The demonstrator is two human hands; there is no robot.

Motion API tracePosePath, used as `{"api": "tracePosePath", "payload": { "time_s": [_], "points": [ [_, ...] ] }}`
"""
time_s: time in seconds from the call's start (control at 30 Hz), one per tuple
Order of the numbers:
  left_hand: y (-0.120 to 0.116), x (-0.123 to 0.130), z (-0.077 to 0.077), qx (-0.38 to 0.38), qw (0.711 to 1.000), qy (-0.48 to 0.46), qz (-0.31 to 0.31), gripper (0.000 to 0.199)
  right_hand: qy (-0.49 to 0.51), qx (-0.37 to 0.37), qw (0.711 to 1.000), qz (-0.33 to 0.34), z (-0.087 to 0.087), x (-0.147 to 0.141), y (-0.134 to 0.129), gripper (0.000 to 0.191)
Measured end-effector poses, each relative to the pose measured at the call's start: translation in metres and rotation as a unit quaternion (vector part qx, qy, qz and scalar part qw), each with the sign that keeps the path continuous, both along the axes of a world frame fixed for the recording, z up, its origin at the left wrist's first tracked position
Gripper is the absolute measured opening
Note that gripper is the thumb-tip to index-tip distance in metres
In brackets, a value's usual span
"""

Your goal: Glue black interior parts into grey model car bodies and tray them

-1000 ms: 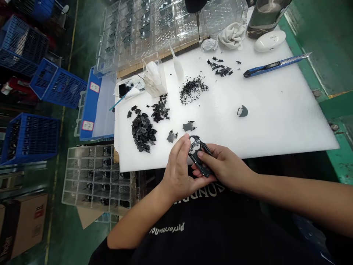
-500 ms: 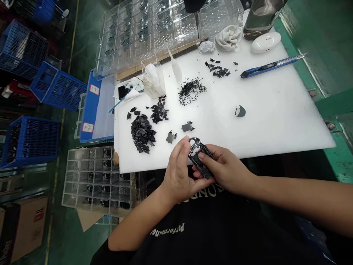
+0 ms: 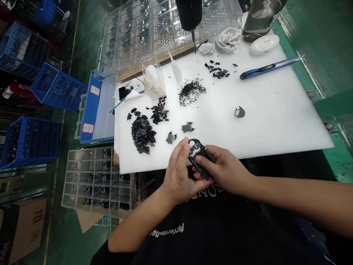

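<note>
Both my hands hold a black plastic frame (image 3: 203, 170) with a rounded, open end, just over the front edge of the white board (image 3: 264, 134). My left hand (image 3: 178, 175) grips its left side, fingers at the rounded end and thumb at the lower end. My right hand (image 3: 227, 167) is closed on the right side, its thumb pressing inside the frame. Two small dark plates (image 3: 188, 127) with clips lie just beyond my left fingers. Farther left is a pile of black plastic pieces (image 3: 142, 134). A rounded grey-green piece (image 3: 239, 112) lies to the right.
A black electric screwdriver (image 3: 190, 14) hangs bit-down over the board's far edge. Tiny black screws (image 3: 191, 90) are heaped mid-board. A blue utility knife (image 3: 270, 67) lies at right, blade out. Behind stands a clear compartment tray (image 3: 110, 55); another tray (image 3: 79, 180) is at left below the board.
The hanging screwdriver has come lower and slightly left, its bit now near the board's far edge. My right thumb has shifted slightly down on the frame; both hands keep their hold.
</note>
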State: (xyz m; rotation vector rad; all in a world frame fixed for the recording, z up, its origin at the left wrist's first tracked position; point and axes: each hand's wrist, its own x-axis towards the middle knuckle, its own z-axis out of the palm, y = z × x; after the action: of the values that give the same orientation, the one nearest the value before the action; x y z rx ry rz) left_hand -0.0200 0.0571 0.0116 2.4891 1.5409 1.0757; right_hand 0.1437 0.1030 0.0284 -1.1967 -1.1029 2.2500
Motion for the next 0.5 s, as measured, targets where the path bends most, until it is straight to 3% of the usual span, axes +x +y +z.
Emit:
{"api": "tracePosePath", "payload": {
  "time_s": [0.33, 0.5],
  "points": [
    [0.011, -0.007, 0.001, -0.073, 0.995, -0.063, -0.017, 0.110, 0.034, 0.001, 0.999, -0.008, 0.002, 0.000, 0.006, 0.016],
    [0.014, -0.008, -0.001, -0.042, 0.997, -0.056, -0.025, 0.114, 0.049, 0.016, 0.998, -0.025, -0.002, 0.001, 0.004, 0.021]
  ]
}}
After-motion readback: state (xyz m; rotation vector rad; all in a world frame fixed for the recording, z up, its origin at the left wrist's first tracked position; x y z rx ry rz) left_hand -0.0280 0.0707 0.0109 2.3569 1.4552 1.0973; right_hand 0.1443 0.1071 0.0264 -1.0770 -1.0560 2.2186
